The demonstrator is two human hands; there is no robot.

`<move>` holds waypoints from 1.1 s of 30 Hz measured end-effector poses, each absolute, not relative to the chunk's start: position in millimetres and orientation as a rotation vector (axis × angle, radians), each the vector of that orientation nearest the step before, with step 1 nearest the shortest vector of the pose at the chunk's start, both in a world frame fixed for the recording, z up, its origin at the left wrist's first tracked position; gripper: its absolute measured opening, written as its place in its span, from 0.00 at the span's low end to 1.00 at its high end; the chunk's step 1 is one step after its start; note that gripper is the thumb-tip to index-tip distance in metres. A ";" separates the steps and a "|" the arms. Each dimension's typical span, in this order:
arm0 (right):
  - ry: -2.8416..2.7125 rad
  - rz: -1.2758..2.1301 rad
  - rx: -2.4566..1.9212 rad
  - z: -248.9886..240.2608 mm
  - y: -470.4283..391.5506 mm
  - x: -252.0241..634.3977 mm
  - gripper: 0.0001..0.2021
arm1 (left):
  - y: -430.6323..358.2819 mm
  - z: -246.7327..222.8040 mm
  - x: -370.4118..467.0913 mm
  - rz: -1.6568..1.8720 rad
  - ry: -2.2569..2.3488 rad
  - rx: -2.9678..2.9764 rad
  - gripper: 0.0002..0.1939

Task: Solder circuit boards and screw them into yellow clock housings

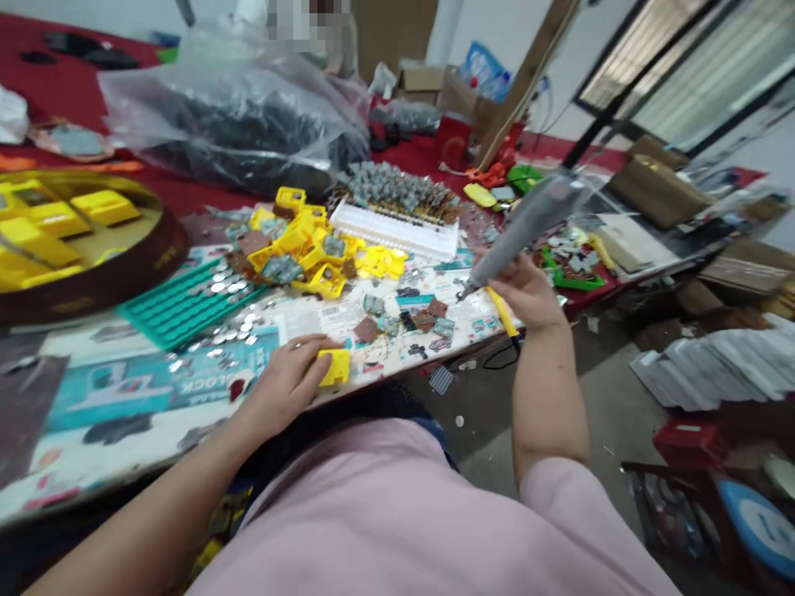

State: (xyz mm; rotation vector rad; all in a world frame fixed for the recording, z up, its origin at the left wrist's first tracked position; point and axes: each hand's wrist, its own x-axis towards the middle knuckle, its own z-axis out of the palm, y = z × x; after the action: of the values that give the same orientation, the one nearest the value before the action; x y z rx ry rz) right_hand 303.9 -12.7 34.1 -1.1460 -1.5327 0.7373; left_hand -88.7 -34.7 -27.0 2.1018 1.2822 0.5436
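Near the table's front edge, my left hand (291, 377) is closed on a small yellow plastic housing (336, 367), which rests on the printed sheet. My right hand (527, 291) grips a grey electric screwdriver (518, 228) near its lower end. The tool slants, its tip low over the table and apart from the yellow housing. Between the hands lie small circuit boards (373, 305) and brown square pieces (366, 330). Beyond them is a heap of yellow housings (298, 240), some with boards and wires. A yellow-handled tool (503, 312) lies just below my right hand.
A teal ribbed tray (180, 306) with shiny discs beside it lies left of centre. Farther left stands a round brown tub (93, 290) of yellow parts. Behind are a white rack (397, 236) and a large plastic bag (236, 124). Cartons (745, 273) stand at right.
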 end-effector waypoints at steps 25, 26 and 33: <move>-1.681 0.199 -1.267 22.1 -35.7 119.9 0.35 | 7.4 104.5 -7.5 1.384 0.513 2.158 0.36; -1.667 0.245 -1.264 22.5 -37.0 121.2 0.35 | 3.9 108.2 -8.7 1.375 0.528 2.178 0.36; -1.472 0.591 -1.030 24.1 -28.1 129.4 0.30 | -1.3 142.1 -2.2 1.240 0.551 2.503 0.39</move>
State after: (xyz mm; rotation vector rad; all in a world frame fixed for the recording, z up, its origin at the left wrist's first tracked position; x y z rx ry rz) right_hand 129.4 -28.1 24.1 -1.0301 -1.4722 0.5913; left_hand -2.2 -1.3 142.1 2.5029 0.5511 1.2397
